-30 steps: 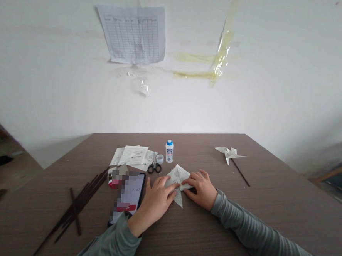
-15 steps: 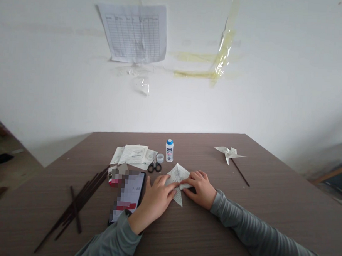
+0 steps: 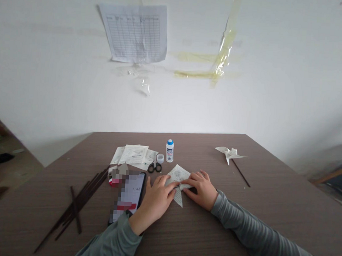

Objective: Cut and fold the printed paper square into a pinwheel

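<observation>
Evidently the work was partway along. Both hands were close together at the near middle of the brown wood-grain table (image 3: 196, 237), almost meeting over a folded piece of thin, printed off-white paper (image 3: 178, 174) with pointed corners. The left hand (image 3: 156, 198) had its thumb and forefinger closed on the paper near its centre, the other fingers spread beside them; the right hand (image 3: 202, 189) had thumb and fingers closed on its right side. Exactly how the fold lay beneath the fingertips, I couldn't tell.

Over to the far right lay a white paper pinwheel (image 3: 229, 153) on a thin dark stick (image 3: 241, 174), which looked finished to me. The piece in hand had some of its shape, I'd judge, but no stick showed on it. More slim dark brown sticks (image 3: 82, 200) lay bunched on the left, and flat printed sheets (image 3: 133, 154) sat loosely stacked farther back, apparently unworked. Nearer the hands were black-handled scissors (image 3: 154, 167), a small translucent round cap (image 3: 160, 158) and an upright white bottle with a blue top (image 3: 170, 152), none being held.
</observation>
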`<state>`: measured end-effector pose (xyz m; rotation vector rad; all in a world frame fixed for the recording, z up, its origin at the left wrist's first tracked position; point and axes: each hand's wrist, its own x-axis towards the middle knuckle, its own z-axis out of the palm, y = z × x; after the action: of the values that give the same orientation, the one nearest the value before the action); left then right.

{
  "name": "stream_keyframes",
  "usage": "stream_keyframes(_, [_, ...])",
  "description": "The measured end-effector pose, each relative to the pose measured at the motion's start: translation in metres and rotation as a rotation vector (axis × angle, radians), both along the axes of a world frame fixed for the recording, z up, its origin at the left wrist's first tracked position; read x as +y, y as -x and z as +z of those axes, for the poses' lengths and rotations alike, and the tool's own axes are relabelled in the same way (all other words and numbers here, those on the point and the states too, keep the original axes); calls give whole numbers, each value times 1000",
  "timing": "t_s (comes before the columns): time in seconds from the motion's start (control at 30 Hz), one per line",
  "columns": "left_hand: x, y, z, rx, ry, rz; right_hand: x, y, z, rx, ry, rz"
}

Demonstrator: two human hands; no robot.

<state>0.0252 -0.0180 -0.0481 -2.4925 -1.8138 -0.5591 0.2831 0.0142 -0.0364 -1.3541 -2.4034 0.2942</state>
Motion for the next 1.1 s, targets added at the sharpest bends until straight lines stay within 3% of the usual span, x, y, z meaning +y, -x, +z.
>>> stream_keyframes(0.27, [-1,0,0,35,-23,-14,1,0,-5,-12,-18,7])
stream_keyframes(0.63, [-3,-6,15,38,56,35,1,0,-3,6,-28,19])
stream_keyframes(1.1, [0,2,4,32,-20,-1,6,-1,-11,9,-81,49])
